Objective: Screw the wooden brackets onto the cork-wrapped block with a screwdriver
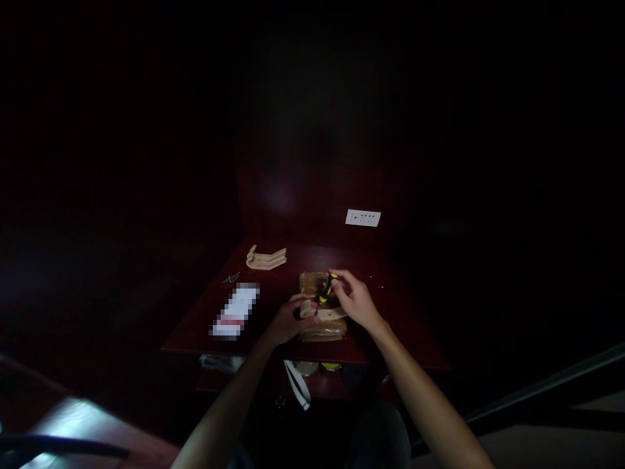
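My right hand [359, 301] grips a screwdriver [328, 287] by its black and yellow handle. The tool slants down to the left, its tip at a pale, curved wooden hook [333, 314]. With fingers and thumb, my left hand [287, 322] pinches the hook's rounded left end near that tip. Under the hook lies a brown block [322, 333] with a shiny, clear wrapping. A dark hole or screw head shows in the hook's middle; which of these it is I cannot tell.
More pale wooden hooks [266, 259] lie together at the table's back left. Small metal pieces [232, 278], likely screws, and a blurred white packet [236, 312] are nearer. A wall socket [362, 217] sits behind. A white strap [297, 384] hangs below the tabletop's front edge.
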`<act>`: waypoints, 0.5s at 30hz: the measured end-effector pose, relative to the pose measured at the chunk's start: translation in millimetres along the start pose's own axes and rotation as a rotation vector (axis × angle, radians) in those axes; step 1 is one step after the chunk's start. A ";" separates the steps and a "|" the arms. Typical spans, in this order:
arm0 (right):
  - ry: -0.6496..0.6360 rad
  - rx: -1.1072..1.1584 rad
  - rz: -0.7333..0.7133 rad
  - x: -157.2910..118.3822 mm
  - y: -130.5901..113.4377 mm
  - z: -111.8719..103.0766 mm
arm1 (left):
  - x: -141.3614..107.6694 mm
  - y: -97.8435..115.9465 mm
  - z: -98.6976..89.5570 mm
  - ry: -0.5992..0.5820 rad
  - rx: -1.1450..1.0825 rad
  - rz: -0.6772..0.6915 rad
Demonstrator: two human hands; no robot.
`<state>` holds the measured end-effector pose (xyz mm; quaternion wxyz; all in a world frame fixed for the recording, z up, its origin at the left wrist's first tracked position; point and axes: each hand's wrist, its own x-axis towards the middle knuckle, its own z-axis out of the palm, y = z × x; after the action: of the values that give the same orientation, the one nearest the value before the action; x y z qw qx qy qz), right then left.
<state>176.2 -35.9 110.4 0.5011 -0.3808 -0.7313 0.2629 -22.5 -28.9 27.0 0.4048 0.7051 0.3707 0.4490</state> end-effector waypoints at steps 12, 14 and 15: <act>-0.034 -0.113 -0.029 3.7 -1.0 -9.2 | 0.9 2.4 -1.3 -0.004 0.015 -0.017; -0.078 -0.056 0.004 3.1 -1.3 -10.4 | 0.7 2.0 -1.0 0.001 0.021 -0.009; -0.097 -0.021 0.023 3.6 -0.5 -10.6 | 0.6 2.0 -0.9 -0.002 0.022 -0.005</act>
<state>185.2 -33.3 116.5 0.4580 -0.3812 -0.7530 0.2792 -22.8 -28.9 29.3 0.3984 0.7090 0.3771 0.4431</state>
